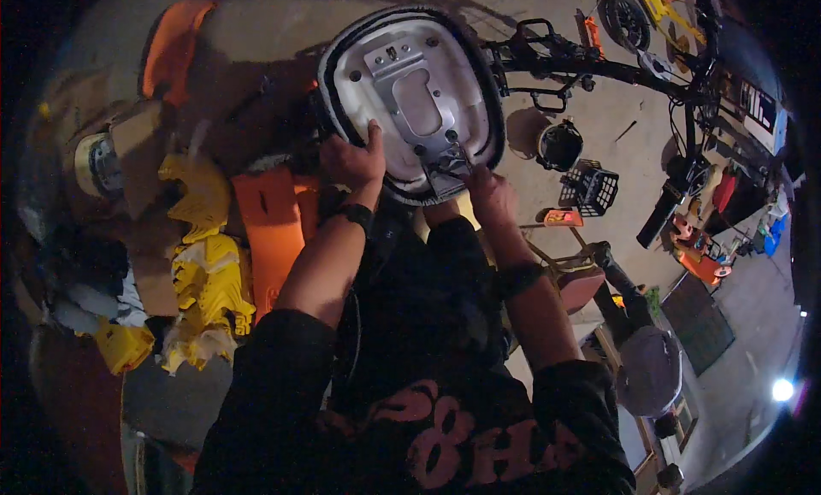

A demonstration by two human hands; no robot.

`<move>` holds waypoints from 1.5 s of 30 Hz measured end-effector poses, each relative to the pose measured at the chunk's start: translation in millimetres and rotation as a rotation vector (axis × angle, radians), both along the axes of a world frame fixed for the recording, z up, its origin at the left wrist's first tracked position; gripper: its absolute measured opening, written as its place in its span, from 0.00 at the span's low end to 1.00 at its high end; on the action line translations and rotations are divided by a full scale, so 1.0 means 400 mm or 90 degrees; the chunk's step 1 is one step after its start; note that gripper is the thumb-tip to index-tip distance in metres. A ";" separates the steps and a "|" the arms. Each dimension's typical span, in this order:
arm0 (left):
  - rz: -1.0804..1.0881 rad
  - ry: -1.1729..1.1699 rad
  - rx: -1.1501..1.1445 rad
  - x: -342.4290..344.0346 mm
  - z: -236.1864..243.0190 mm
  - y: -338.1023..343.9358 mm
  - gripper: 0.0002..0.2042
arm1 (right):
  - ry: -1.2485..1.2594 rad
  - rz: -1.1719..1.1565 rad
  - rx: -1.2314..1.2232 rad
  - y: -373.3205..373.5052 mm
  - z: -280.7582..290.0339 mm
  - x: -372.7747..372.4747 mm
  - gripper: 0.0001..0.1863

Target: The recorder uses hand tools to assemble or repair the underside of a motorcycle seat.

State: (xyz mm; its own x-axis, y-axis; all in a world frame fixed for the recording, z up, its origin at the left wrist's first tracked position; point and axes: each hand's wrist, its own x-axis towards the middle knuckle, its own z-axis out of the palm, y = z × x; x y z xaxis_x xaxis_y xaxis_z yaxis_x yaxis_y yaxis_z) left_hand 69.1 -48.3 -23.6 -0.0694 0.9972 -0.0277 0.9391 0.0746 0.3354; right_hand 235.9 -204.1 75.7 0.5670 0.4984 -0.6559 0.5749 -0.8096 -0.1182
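A scooter seat (469, 85) is held up before me, underside showing: a pale base with a long central opening and a dark padded rim. My left hand (357, 160) grips its near left edge, thumb lying on the base and fingers hidden behind. At the near end of the seat is a metal hinge bracket (445, 163). My right hand (492, 196) is closed beside this bracket, fingertips against its right side. Whether a small part is pinched there is too dark to tell.
On the left lie yellow plastic panels (209, 281), an orange panel (270, 230) and a cardboard box (137, 153). A vehicle frame (616, 70) stands at the right, with a black crate (590, 187) and a bucket (560, 144) below it. Another person (650, 371) is at lower right.
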 end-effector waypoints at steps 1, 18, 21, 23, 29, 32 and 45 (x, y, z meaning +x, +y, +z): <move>-0.007 -0.011 -0.022 0.022 0.011 -0.011 0.36 | -0.025 0.055 -0.009 0.003 0.009 0.031 0.10; 0.002 -0.042 -0.108 0.042 0.003 -0.018 0.42 | 0.069 0.440 0.122 0.082 -0.133 0.216 0.10; 0.006 -0.051 -0.141 -0.001 0.004 -0.016 0.42 | 0.079 0.616 0.058 0.165 -0.060 0.175 0.09; -0.004 -0.028 -0.156 0.007 0.002 -0.013 0.41 | 0.087 0.676 0.023 0.187 -0.035 0.172 0.08; -0.044 -0.005 -0.036 0.009 -0.005 -0.004 0.39 | 0.144 0.913 0.048 0.226 -0.035 0.203 0.13; -0.091 -0.039 -0.069 0.026 0.014 -0.011 0.39 | 0.181 0.853 0.038 0.308 -0.057 0.189 0.09; -0.060 -0.110 -0.111 0.030 0.029 -0.011 0.39 | 0.084 0.935 -0.082 0.434 -0.066 0.047 0.09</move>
